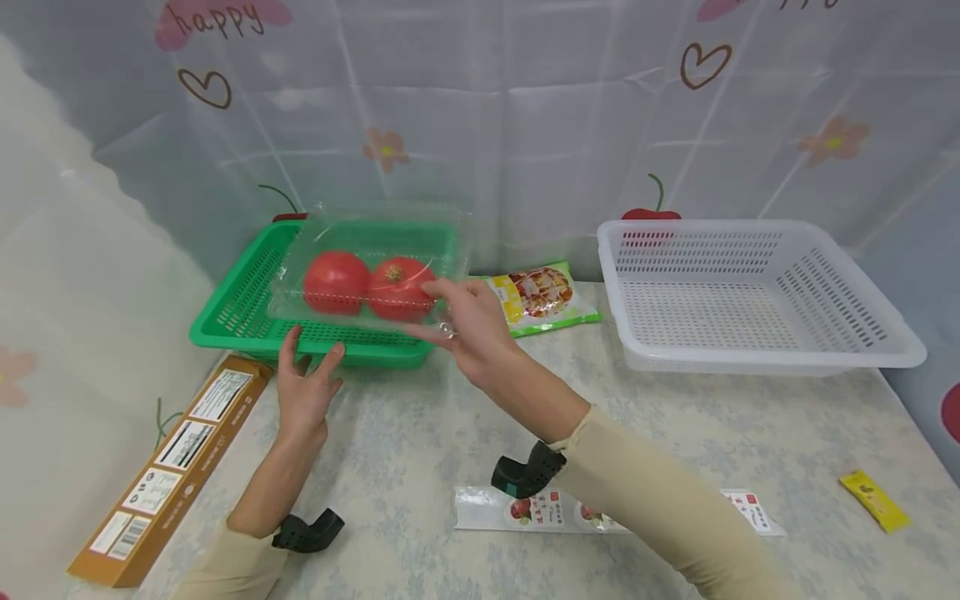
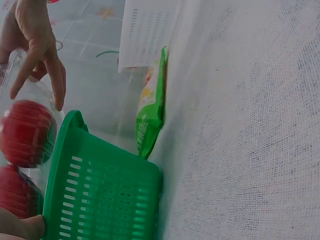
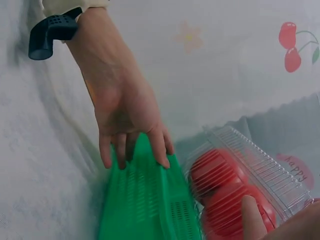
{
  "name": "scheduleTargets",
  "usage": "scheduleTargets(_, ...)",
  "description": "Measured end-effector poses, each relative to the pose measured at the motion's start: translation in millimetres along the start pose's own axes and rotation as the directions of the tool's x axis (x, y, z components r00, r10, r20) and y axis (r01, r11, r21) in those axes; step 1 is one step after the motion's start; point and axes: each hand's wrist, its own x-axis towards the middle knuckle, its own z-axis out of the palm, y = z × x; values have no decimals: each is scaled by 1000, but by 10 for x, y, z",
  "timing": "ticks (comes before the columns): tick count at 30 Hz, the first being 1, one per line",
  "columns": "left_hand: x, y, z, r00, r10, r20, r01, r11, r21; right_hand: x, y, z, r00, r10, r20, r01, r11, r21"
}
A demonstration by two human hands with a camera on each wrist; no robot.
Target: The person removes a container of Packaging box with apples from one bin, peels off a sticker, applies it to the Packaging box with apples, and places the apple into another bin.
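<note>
My right hand (image 1: 476, 325) pinches the right front corner of a clear plastic box (image 1: 288, 296), thumb on top. Two red tomatoes (image 1: 336, 282) lie side by side inside it. The box is held over a green basket (image 1: 375, 358), slightly tilted; most of the basket's inside is seen only through the plastic. My left hand (image 1: 303, 396) is at the basket's front rim with its fingers spread, holding nothing. In the right wrist view, that hand's fingers (image 3: 159, 147) reach down at the basket's edge.
A white basket (image 1: 757, 358) stands at the right. Between the baskets lies a green and yellow food packet (image 1: 543, 296). A long brown box (image 1: 172, 467) is at the left. Nearer are a flat printed plastic strip (image 1: 491, 508), partly behind my right arm, and a small yellow packet (image 1: 873, 500).
</note>
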Motion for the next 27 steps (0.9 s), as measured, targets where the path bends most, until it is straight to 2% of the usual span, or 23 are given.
scheduleTargets(7,16,-3,9,1000,11,-15,-10,998,60,-235,-101,-435,996,83,24,-84,996,32)
scheduleTargets(11,-1,-5,1,1000,17,-20,-15,995,96,-411,-149,-740,996,85,16,-86,996,19)
scheduleTargets(18,-21,-25,-8,998,57,-5,-56,995,83,-729,-236,-1204,997,73,28,-72,997,-20)
scheduleTargets(27,-22,-38,-10,998,59,12,-59,993,103,-1007,-262,-1600,994,97,-43,-99,994,-55)
